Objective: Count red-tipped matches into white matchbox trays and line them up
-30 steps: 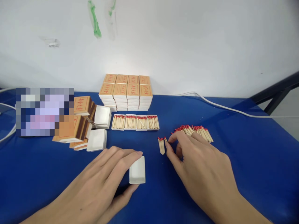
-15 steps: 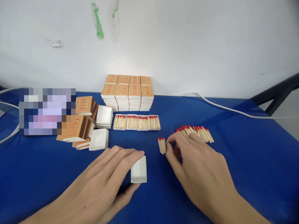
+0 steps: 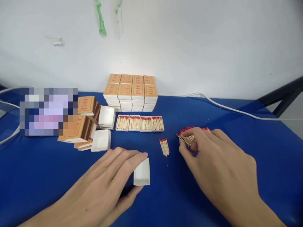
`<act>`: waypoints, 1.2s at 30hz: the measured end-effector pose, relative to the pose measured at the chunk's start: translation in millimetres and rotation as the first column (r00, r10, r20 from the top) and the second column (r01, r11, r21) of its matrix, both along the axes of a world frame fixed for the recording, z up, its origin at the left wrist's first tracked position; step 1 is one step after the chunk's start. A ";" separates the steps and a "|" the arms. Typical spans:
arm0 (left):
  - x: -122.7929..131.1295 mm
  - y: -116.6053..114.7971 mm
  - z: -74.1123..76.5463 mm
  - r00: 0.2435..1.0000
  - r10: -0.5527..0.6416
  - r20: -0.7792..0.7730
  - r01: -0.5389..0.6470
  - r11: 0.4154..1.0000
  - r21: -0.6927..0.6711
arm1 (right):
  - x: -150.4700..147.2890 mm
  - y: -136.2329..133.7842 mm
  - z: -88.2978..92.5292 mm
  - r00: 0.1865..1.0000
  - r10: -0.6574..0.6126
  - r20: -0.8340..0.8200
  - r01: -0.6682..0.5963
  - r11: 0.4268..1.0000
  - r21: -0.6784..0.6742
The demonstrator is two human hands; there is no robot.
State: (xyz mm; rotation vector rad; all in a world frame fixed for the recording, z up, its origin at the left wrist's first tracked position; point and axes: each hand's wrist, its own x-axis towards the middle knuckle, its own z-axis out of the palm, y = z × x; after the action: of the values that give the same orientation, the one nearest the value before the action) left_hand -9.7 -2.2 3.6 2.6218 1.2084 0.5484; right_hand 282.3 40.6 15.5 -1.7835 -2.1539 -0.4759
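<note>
My left hand (image 3: 104, 183) lies on the blue table (image 3: 35, 176) with its fingers and thumb closed round a small white empty matchbox tray (image 3: 142, 172). My right hand (image 3: 220, 167) rests over a loose pile of red-tipped matches (image 3: 187, 134), thumb and forefinger pinched on a few of them at the pile's left end. A small bundle of matches (image 3: 164, 146) lies apart on the table between the two hands.
A row of filled matchbox trays (image 3: 140, 123) sits in front of stacked orange matchboxes (image 3: 131, 91) by the white wall. Loose orange sleeves (image 3: 81, 123) and empty white trays (image 3: 102, 138) lie at the left. A white cable (image 3: 227, 108) runs along the back right.
My right hand has moved right, away from the small bundle, and now pinches matches at the large pile. The left hand and white tray have stayed put.
</note>
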 end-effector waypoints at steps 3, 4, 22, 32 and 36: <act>-0.1 -0.4 0.4 1.000 -0.009 -0.007 0.009 1.000 0.002 | 1.5 -1.0 -0.7 0.999 0.006 0.043 -0.006 1.000 0.000; -0.1 -0.7 0.5 1.000 -0.009 -0.012 0.009 1.000 0.002 | 1.7 -1.4 -0.7 0.999 0.010 0.051 -0.010 1.000 -0.003; -2.4 -1.8 -3.9 0.999 -0.007 -0.049 0.008 1.000 0.027 | 3.2 -2.5 0.4 0.999 0.000 0.054 -0.001 1.000 0.018; -1.3 -1.5 -3.5 1.000 -0.010 -0.030 0.011 1.000 0.015 | 2.7 -2.6 -1.2 1.000 0.031 0.006 -0.031 0.999 -0.008; -1.9 -0.7 -4.3 0.999 -0.008 -0.042 0.008 1.000 0.014 | 0.1 -4.8 -0.2 0.998 0.053 -0.029 -0.053 0.998 -0.015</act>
State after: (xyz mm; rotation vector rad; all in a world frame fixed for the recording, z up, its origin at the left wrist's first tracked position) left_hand -11.6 -2.9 -0.7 2.6616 1.2100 0.5057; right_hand 282.4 35.7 15.2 -1.7255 -2.1853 -0.4196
